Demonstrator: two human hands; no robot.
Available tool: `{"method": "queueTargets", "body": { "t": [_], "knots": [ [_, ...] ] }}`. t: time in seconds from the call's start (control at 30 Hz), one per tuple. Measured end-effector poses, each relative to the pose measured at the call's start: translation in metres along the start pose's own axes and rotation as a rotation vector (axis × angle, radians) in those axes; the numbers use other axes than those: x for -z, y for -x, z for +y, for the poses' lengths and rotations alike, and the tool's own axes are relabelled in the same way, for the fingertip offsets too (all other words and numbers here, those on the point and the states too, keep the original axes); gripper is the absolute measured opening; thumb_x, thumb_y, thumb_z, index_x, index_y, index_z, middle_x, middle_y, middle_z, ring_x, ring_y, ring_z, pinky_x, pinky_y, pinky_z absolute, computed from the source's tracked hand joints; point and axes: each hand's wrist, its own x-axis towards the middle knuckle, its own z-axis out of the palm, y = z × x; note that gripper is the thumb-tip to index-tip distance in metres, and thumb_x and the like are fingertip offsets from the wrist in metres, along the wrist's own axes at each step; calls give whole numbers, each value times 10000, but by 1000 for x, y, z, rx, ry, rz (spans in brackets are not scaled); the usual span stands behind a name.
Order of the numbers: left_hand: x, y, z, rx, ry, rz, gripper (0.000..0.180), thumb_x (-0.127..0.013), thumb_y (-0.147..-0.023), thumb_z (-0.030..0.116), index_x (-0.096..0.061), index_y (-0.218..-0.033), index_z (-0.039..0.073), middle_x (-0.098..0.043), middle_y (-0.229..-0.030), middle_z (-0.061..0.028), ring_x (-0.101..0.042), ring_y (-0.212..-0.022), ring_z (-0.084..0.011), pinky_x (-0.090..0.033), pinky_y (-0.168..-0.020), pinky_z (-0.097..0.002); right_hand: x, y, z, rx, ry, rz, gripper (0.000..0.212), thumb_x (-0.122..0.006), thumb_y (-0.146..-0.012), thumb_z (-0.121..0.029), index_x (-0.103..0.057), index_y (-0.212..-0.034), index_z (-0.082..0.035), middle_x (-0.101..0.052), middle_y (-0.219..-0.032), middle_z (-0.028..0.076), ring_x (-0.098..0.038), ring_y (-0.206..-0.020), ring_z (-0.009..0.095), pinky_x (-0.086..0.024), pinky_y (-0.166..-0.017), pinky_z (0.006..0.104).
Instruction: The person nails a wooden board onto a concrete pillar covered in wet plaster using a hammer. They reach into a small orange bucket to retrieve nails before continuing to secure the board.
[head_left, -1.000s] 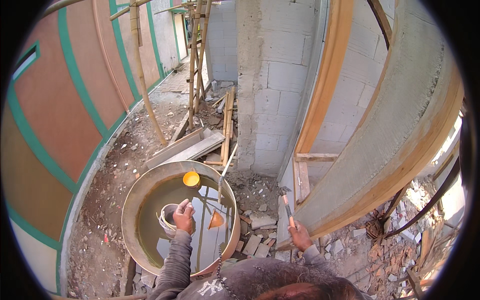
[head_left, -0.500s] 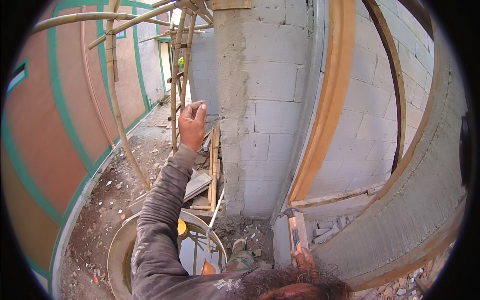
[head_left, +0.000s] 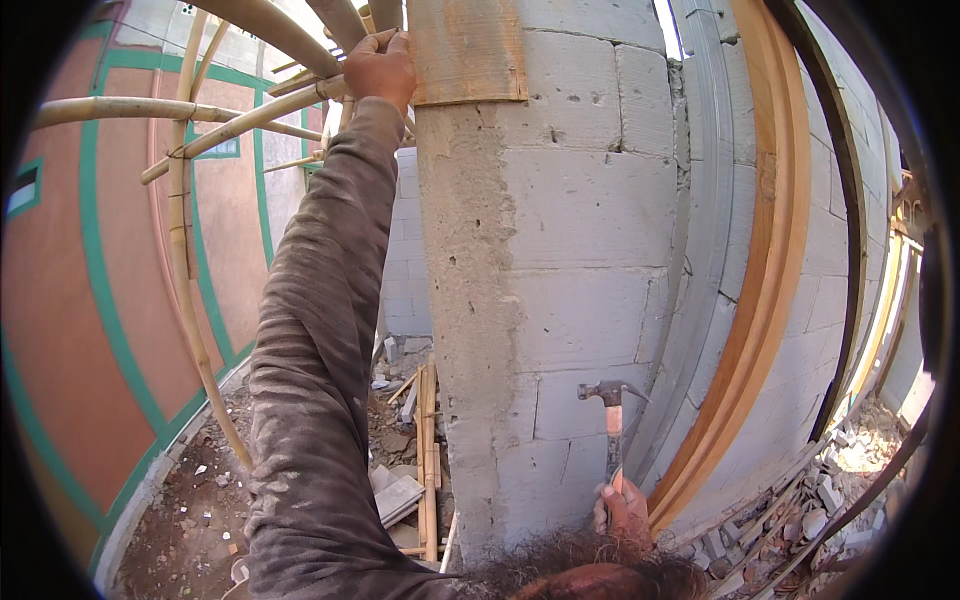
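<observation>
- My left hand [head_left: 380, 68] has climbed from the tub of water to the top of the wall, its grip now pinching one board's [head_left: 467, 50] left edge against the block pillar [head_left: 560, 250]
- My right hand [head_left: 622, 510] stays low, clamped on one hammer [head_left: 612, 425], head up

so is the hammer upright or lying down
Upright. The right hand grips the hammer low on its handle, so the metal head points up in front of the block wall.
</observation>
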Motion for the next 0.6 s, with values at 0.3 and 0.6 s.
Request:
{"method": "queueTargets", "body": {
  "t": [0.3,0.6],
  "knots": [
    [-28,3,-51,-249,-92,107,186,-739,-913,158,-746,-978,-15,-767,-889,-137,-742,-789,-228,-573,-749,-350,-97,-195,-185,520,-22,9,324,-564,-1070,-366,-528,-992,-53,-492,-630,-12,-463,-430,77,-395,-383,250],
    [-33,-10,-54,-366,-163,60,216,-757,-909,162,-765,-993,-36,-773,-903,-141,-737,-795,-203,-575,-757,-328,-118,-250,-261,505,-170,-133,435,-550,-1049,-503,-521,-1012,-70,-472,-625,-17,-426,-407,73,-377,-356,252]
  ]
}}
